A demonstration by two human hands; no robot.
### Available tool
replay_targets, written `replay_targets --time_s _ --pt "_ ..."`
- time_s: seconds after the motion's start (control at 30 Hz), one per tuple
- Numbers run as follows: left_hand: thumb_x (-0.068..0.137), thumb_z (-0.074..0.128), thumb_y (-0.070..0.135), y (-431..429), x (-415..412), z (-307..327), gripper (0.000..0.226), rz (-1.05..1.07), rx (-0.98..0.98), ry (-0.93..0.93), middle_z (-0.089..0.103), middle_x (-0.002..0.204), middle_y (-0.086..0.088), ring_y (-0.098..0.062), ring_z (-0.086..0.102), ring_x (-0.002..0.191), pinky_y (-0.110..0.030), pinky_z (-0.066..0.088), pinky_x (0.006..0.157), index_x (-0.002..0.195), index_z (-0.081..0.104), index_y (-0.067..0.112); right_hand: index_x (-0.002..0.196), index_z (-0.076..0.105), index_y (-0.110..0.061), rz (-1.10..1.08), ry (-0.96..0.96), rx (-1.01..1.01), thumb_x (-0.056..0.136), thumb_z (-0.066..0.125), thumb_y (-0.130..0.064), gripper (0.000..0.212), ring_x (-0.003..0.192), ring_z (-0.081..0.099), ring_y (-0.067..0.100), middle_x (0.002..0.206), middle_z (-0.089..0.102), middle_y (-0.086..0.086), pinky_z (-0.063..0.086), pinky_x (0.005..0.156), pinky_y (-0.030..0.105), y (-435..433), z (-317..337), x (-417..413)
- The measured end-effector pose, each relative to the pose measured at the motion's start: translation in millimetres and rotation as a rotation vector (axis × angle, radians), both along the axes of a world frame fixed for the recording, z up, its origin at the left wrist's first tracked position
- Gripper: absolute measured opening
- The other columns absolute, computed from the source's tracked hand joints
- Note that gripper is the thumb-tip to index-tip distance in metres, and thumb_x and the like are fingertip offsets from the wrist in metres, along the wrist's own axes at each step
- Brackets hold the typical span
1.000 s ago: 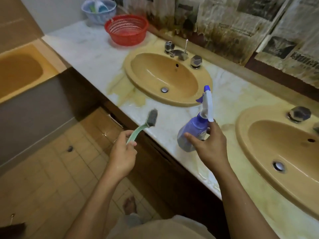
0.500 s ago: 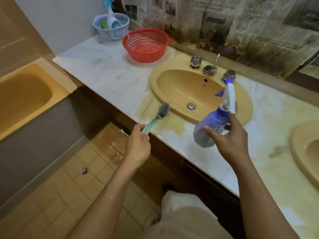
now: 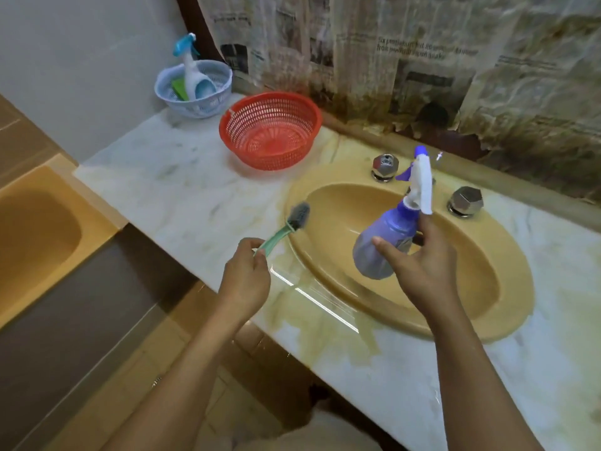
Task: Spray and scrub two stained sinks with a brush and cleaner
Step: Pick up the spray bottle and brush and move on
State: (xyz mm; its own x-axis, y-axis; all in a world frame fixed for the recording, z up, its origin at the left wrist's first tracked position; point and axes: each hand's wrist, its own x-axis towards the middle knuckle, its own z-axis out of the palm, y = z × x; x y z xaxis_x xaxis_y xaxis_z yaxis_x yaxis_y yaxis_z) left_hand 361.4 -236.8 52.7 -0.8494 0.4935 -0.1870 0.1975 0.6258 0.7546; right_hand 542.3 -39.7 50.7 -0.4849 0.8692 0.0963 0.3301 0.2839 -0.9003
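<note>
My left hand point(image 3: 247, 275) grips the green handle of the brush point(image 3: 286, 227), its bristles raised just over the left rim of the sink point(image 3: 517, 265). My right hand point(image 3: 419, 268) curls round the purple bottle point(image 3: 383, 245), holding it tilted above the basin with one finger up at its neck. Yellow stains spread over the counter point(image 3: 182, 190) at the sink's near left. A red basket point(image 3: 270, 130) sits far left of the sink.

Glossy sink point(image 3: 507, 297); marble counter point(image 3: 182, 190) – chrome taps point(image 3: 465, 200); plastic basket point(image 3: 270, 130)
</note>
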Motion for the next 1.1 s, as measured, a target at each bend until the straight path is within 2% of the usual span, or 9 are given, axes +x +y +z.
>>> replay_targets --time_s 0.07,0.17,0.27,0.33,0.53,0.73,0.8,0.97,1.1 --pt "0.11 0.036 0.02 10 -27 2 0.024 -0.002 -0.003 0.002 0.062 0.089 -0.002 -0.017 0.057 0.068 -0.031 0.044 0.057 0.126 0.053 0.017 0.123 0.063 -0.033 0.019 0.028 -0.005 0.078 0.086 -0.03 0.051 0.099 0.059 -0.006 0.112 0.069 -0.012 0.04 0.077 0.004 9 8 -29" --pt "0.109 0.036 0.021 26 -73 6 0.027 -0.01 -0.02 0.04 0.066 0.108 -0.01 -0.019 0.06 0.077 -0.032 0.042 0.06 0.13 0.052 0.016 0.123 0.061 -0.036 0.047 0.05 0.004 0.079 0.085 -0.033 0.05 0.101 0.061 -0.002 0.109 0.068 -0.016 0.045 0.081 0.017 19 21 -74" --pt "0.106 0.036 0.015 43 -124 15 0.03 -0.02 -0.064 0.065 0.064 0.116 -0.011 -0.019 0.057 0.078 -0.032 0.04 0.058 0.133 0.049 0.013 0.117 0.057 -0.04 0.044 0.057 0.024 0.08 0.085 -0.033 0.047 0.096 0.057 -0.012 0.104 0.064 -0.022 0.043 0.077 0.013 27 32 -123" --pt "0.105 0.037 0.012 57 -162 23 0.03 -0.031 -0.092 0.09 0.062 0.114 -0.011 -0.021 0.057 0.079 -0.034 0.041 0.059 0.133 0.048 0.011 0.124 0.059 -0.037 0.04 0.052 0.054 0.08 0.085 -0.034 0.051 0.094 0.056 -0.003 0.109 0.066 -0.012 0.043 0.079 0.017 31 38 -159" --pt "0.104 0.043 0.009 113 -287 36 0.03 -0.167 -0.171 0.227 0.062 0.119 -0.012 -0.029 0.057 0.092 -0.039 0.045 0.074 0.133 0.049 0.009 0.128 0.064 -0.027 -0.023 0.07 0.114 0.074 0.086 -0.036 0.06 0.104 0.064 0.01 0.114 0.071 -0.009 0.053 0.093 0.034 58 47 -276" --pt "0.1 0.057 0.02 170 -380 11 0.037 -0.372 -0.205 0.28 0.063 0.13 -0.01 -0.034 0.066 0.109 -0.049 0.057 0.093 0.134 0.046 0.014 0.128 0.066 -0.022 -0.106 0.002 0.113 0.072 0.089 -0.029 0.061 0.097 0.065 0.01 0.108 0.071 -0.007 0.051 0.086 0.025 99 36 -369" --pt "0.101 0.054 0.02 186 -395 -4 0.036 -0.421 -0.271 0.337 0.06 0.134 -0.009 -0.035 0.06 0.118 -0.051 0.049 0.102 0.136 0.045 0.016 0.13 0.066 -0.022 -0.125 -0.057 0.085 0.073 0.09 -0.025 0.062 0.096 0.065 0.011 0.106 0.07 -0.007 0.05 0.085 0.023 109 23 -391" --pt "0.098 0.044 0.015 218 -412 -41 0.036 -0.573 -0.505 0.557 0.058 0.138 -0.011 -0.035 0.045 0.135 -0.052 0.027 0.108 0.134 0.047 0.014 0.132 0.064 -0.023 -0.118 -0.182 0.047 0.069 0.092 -0.024 0.069 0.103 0.067 0.02 0.114 0.073 -0.002 0.054 0.095 0.04 127 -24 -427" --pt "0.098 0.044 0.021 229 -417 -59 0.033 -0.731 -0.747 0.665 0.067 0.128 -0.007 -0.033 0.047 0.134 -0.052 0.011 0.12 0.127 0.06 0.019 0.14 0.058 -0.019 -0.174 -0.242 0.047 0.073 0.09 -0.023 0.075 0.106 0.066 0.025 0.118 0.07 0.004 0.053 0.096 0.038 134 -48 -436"
